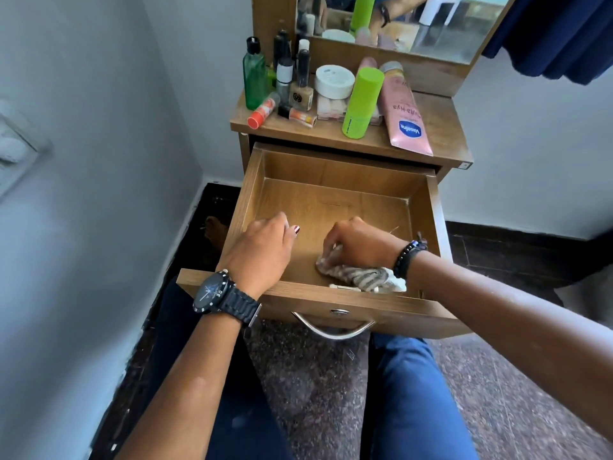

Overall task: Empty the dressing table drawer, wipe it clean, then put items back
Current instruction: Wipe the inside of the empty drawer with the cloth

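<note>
The wooden drawer (331, 180) is pulled far out, and its floor holds nothing but a striped cloth (361, 277) at the front right. My right hand (358, 242) is shut on that cloth and presses it against the drawer floor. My left hand (262, 250) rests inside the drawer at the front left, fingers loosely curled, holding nothing. On the table top (438, 127) stand the toiletries: a green bottle (254, 78), a lime green tube (363, 102), a pink Vaseline tube (403, 111), a white jar (334, 80) and several small bottles (292, 81).
A mirror (414, 21) rises behind the table top. A grey wall is close on the left, a dark blue curtain (557, 31) hangs at upper right. The drawer's metal handle (333, 330) hangs over my knees in blue jeans. The floor is dark speckled stone.
</note>
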Demonstrator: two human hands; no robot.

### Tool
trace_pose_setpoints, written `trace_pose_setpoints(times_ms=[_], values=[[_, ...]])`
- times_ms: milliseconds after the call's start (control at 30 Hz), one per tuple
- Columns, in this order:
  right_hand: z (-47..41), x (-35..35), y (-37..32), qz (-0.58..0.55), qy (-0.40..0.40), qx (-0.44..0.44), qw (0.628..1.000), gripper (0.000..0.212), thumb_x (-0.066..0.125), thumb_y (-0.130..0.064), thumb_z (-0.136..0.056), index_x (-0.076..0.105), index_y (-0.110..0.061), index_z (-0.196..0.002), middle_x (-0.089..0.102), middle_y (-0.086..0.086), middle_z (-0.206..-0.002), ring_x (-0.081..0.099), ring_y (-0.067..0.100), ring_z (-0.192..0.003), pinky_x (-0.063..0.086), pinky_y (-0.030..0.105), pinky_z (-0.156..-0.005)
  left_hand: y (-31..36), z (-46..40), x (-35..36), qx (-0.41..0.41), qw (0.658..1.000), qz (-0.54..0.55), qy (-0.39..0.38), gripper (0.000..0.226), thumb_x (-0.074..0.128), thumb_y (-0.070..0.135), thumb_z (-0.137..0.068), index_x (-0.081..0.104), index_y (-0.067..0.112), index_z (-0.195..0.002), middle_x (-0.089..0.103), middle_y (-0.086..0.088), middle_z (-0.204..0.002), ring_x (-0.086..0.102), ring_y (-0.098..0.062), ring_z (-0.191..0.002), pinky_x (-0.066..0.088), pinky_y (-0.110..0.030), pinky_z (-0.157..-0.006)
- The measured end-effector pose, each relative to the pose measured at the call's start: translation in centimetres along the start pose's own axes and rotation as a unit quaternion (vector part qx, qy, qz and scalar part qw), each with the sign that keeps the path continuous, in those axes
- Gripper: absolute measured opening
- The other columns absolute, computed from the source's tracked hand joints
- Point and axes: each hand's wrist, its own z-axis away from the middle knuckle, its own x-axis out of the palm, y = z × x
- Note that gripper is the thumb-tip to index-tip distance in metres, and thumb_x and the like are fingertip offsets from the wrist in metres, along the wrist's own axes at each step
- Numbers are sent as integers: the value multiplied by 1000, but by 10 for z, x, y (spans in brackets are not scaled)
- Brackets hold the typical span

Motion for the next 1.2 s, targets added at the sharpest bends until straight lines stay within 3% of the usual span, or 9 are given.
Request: trace_pose_setpoints(times_ms=[100,200,400,467,567,633,767,967,1200], values=[[-27,-14,10,9,158,65,985,18,56,-13,-89,71,-14,-99,69,15,-101,67,31,-93,52,30,-78,2,1,-4,19,1000,13,-7,24,40,31,-98,57,15,-97,63,0,-82,56,-13,-59,47,-33,-48],[-50,-26,22,67,226,127,963,23,50,-8,-91,68,-8,-107,67,21,-102,64,40,-98,52,39,-82,3,3,-7,32,999,33,-29,19,43,30,-97,58,19,-97,65,2,-86,63,-16,-72,56,-42,-64],[-45,-30,29,11,178,104,979,27,69,-23,-82,69,-14,-107,67,12,-103,64,31,-97,50,32,-83,7,5,-10,30,997,43,-51,16,49,35,-94,59,23,-97,64,8,-87,63,-13,-75,57,-40,-69],[-22,-26,24,24,107,63,992,27,74,-25,-76,70,-16,-101,67,4,-92,64,21,-87,52,27,-79,6,5,-10,28,998,41,-48,16,51,36,-93,59,23,-97,64,9,-87,63,-12,-77,57,-38,-70],[21,-13,10,59,-39,2,998,24,70,-21,-81,72,-18,-105,69,-4,-101,63,15,-92,54,29,-82,4,3,-8,26,998,39,-36,17,53,37,-91,59,23,-97,66,8,-86,63,-12,-77,57,-39,-71],[38,-6,6,50,-73,-22,996,23,64,-14,-84,73,-18,-105,70,-1,-106,64,17,-97,53,30,-86,3,3,-8,23,999,29,-33,18,53,37,-91,59,22,-99,66,6,-85,63,-13,-76,57,-39,-70],[28,-5,8,49,-47,-10,998,19,68,-13,-82,74,-17,-99,68,-1,-98,64,18,-92,54,30,-82,4,4,-6,23,999,17,-32,18,53,37,-91,57,23,-100,66,6,-87,63,-13,-76,57,-39,-69],[-24,-25,38,101,215,120,964,22,52,-4,-91,63,-4,-110,65,20,-109,63,38,-102,50,39,-86,4,5,-7,27,999,15,-23,18,52,36,-92,58,22,-101,65,6,-89,61,-13,-77,55,-36,-68],[-19,-30,45,74,151,93,981,26,68,-16,-85,67,-14,-110,63,11,-113,63,28,-101,51,31,-84,5,5,-5,44,999,-4,-28,19,52,37,-92,58,24,-103,64,7,-92,61,-12,-77,51,-29,-61]])
